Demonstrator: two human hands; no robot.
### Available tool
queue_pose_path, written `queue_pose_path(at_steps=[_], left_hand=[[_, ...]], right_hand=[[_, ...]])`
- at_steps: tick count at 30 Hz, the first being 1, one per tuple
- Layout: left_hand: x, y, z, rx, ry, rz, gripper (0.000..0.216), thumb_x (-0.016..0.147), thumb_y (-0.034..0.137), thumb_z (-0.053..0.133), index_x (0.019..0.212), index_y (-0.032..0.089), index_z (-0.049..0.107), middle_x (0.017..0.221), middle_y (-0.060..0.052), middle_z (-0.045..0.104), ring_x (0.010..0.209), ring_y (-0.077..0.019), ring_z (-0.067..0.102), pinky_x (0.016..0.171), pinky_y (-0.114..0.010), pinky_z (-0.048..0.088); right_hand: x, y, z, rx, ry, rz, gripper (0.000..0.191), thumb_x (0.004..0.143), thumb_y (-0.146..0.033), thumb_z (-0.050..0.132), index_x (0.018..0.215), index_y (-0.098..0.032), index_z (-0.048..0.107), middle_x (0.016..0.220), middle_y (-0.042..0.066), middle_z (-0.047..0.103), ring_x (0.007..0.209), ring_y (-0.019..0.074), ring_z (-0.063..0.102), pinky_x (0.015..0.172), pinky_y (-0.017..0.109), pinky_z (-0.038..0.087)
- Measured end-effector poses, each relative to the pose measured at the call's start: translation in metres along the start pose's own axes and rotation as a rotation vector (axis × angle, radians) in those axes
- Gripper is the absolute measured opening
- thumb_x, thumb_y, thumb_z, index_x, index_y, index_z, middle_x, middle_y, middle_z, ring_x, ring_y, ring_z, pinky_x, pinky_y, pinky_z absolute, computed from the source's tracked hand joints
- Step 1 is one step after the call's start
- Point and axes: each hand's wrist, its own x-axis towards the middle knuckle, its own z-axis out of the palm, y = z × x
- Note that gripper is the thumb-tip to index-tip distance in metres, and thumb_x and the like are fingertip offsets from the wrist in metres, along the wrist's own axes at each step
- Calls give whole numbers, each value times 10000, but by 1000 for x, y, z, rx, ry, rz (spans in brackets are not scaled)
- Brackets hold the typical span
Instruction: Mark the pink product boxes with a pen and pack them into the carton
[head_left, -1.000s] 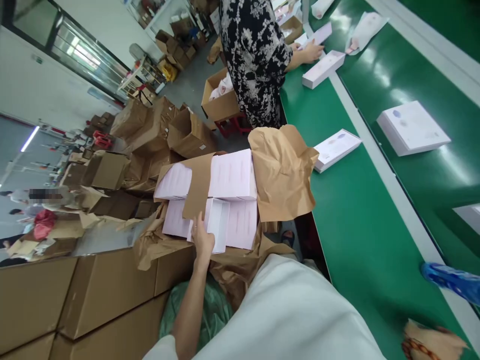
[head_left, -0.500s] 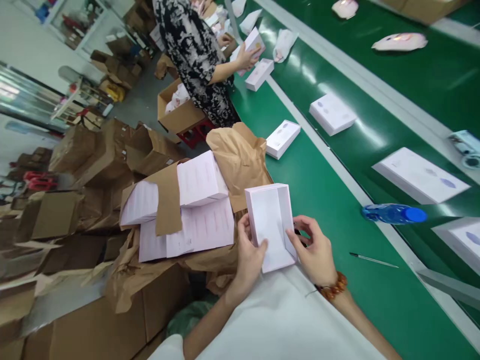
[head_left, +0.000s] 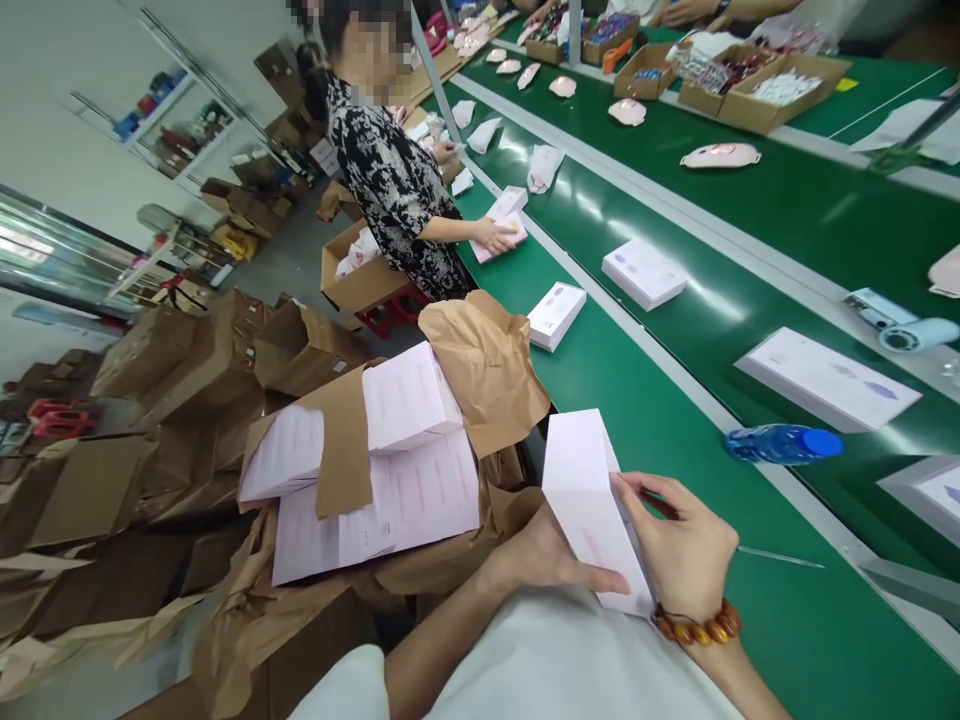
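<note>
A white box [head_left: 589,500] is tilted on its side in front of my body, its printed face turned up toward me. My left hand [head_left: 555,555] grips it from below and the left, thumb lying across the near end. On the other side, my right hand [head_left: 679,535] pinches the box's right edge, and a beaded bracelet circles that wrist. The box's inside is turned away from view. Just left of my hands, several white boxes [head_left: 424,490] lie in an open carton lined with brown paper [head_left: 487,375].
On the green table [head_left: 795,630] lie a blue bottle [head_left: 784,444], a pen [head_left: 780,557] and a white box [head_left: 556,315]. More boxes [head_left: 645,272] sit on the green belt. A co-worker [head_left: 397,190] in a patterned shirt handles boxes farther along. Open cartons [head_left: 300,345] crowd the left floor.
The box was open toward me; my hands have turned it so an outer printed face shows. The camera view has tilted upward. The co-worker's hand with a box has lowered to the table.
</note>
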Motion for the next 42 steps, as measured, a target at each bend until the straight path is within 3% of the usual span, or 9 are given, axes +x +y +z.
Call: queue_pose_path(at_steps=[6,11,16,23,26,28,31,37,42], left_hand=[[8,-3,-5,45,-51,9,1057,524,469,1124,1443,187,685,1361,-155,737,1354,-401,648,1184,-568,530],[13,-5,-6,63,-43,79,1165,437,456,1151,1465,206,662,1465,-168,679,1427,-412,596,1256,-586,463],[13,-5,-15,64,-104,-5,975,613,531,1077,1453,211,700,1381,-145,749,1328,-379,661,1172,-549,533],[23,-13,-44,44,-175,-69,827,594,586,1073,1251,177,781,1209,-134,799,1216,-374,709,1122,-524,541],[16,-22,-41,-42,-4,0,1011,636,615,1042,1467,204,640,1353,-155,750,1277,-378,700,1141,-516,540],[6,-25,-33,10,119,72,1193,719,546,1006,1687,260,368,1575,-180,622,1415,-371,637,1206,-508,506],[-5,-19,-20,213,168,56,1351,774,374,959,1758,283,38,1684,-208,498,1498,-350,573,1269,-522,459],[3,-5,-20,104,63,-14,1365,768,386,976,1726,314,6,1562,-176,592,1396,-324,649,1209,-527,532],[9,-9,-24,27,-31,2,1373,774,394,980,1715,320,-17,1585,-178,577,1467,-327,609,1268,-567,473]], right_hand=[[2,-7,-4,11,51,154,468,897,-686,732,750,-252,829,845,74,835,722,276,773,708,402,625],[5,-4,-3,22,34,195,467,867,-705,728,766,-258,818,887,89,841,810,318,786,776,443,605],[8,-3,1,57,-87,204,446,889,-688,696,845,-249,760,935,82,818,871,308,779,848,455,607],[-2,-18,-12,122,-318,73,443,972,-594,632,1199,-230,743,1184,111,732,1056,286,739,920,443,638],[-12,-15,-21,69,-347,143,549,949,-638,686,1324,-238,701,1293,122,710,1147,311,741,981,472,642],[-19,-11,-23,25,-319,195,617,926,-665,716,1368,-237,676,1328,130,690,1169,323,738,998,488,644],[-25,-9,-21,7,-271,203,646,902,-655,742,1381,-229,659,1337,137,666,1190,329,729,986,490,654],[-25,-8,-17,-18,-291,201,755,806,-649,857,1395,-226,645,1319,133,657,1124,323,730,924,484,675],[-24,-5,-14,-75,-228,192,667,819,-598,835,1343,-228,655,1279,128,662,1080,319,737,919,500,677]])
